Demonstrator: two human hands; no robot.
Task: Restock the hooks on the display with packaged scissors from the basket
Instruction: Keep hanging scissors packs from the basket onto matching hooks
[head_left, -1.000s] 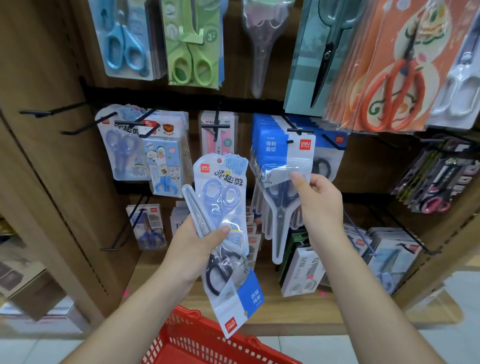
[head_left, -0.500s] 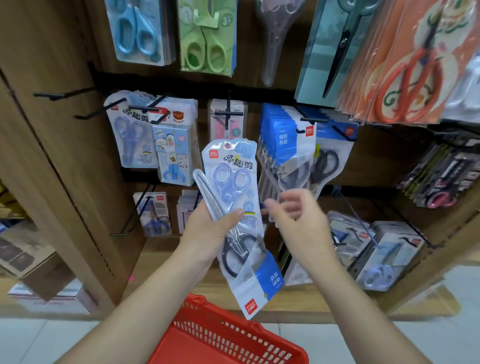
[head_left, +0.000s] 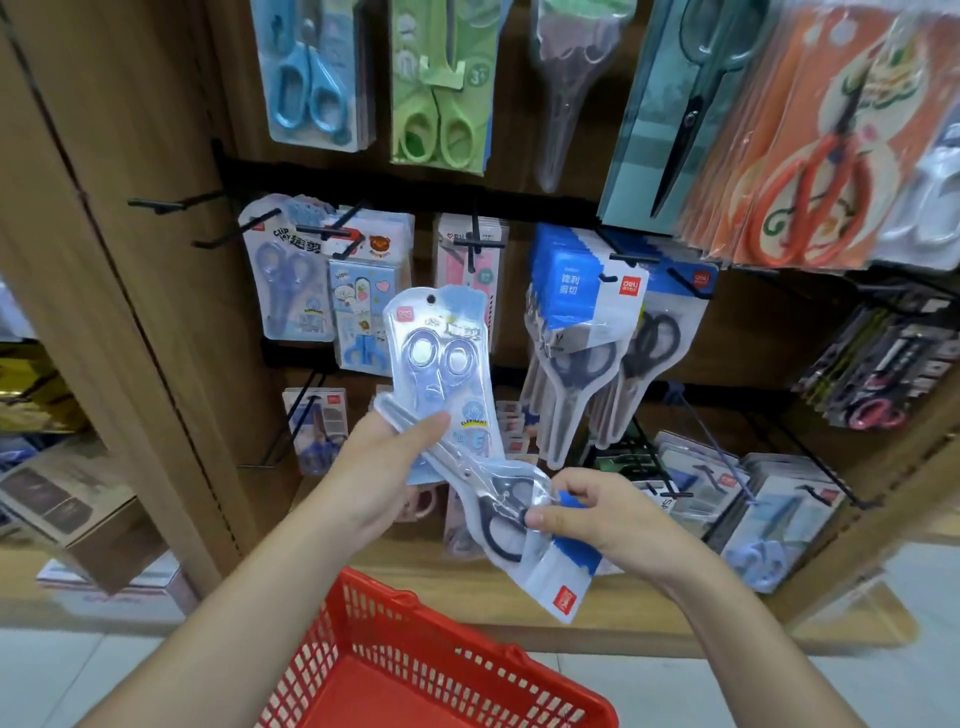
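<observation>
1. Black-handled pack (head_left: 558, 577): in mid-air in front of the display, over the basket. It lies on a slant, blade tip up-left, blue-and-white header card down-right.
2. Right hand (head_left: 597, 514): pinches this pack at the handle end, thumb on the front film, fingers curled behind the card.
3. Left hand (head_left: 384, 467): clamps the blade end, thumb across the front, fingers hidden behind.
4. The same left grasp holds a pale blue pack (head_left: 441, 364) upright behind the black-handled one. Its hang hole is at the top and its upper edge is free.
5. Red basket (head_left: 363, 644): directly below both forearms, rim just under the slanted pack's low corner. How it is carried is out of frame, cannot tell.
6. Blue-header packs (head_left: 571, 291): same kind as the slanted pack. They hang up-right of the hands and crowd out to the tip of their hook (head_left: 631, 258).
7. Matching pale blue scissors (head_left: 280, 291) hang on the hook left of centre, in the same row.
8. Bare hooks (head_left: 161, 203): two black prongs stick out at upper left, beside the wooden side panel (head_left: 130, 322). There is open air around their tips.
9. Lower-row packs (head_left: 779, 499) sit behind and right of the right hand, apart from it.
10. Room: an open gap lies between the hands and the middle row's face. The top-row packs overhang well above.
</observation>
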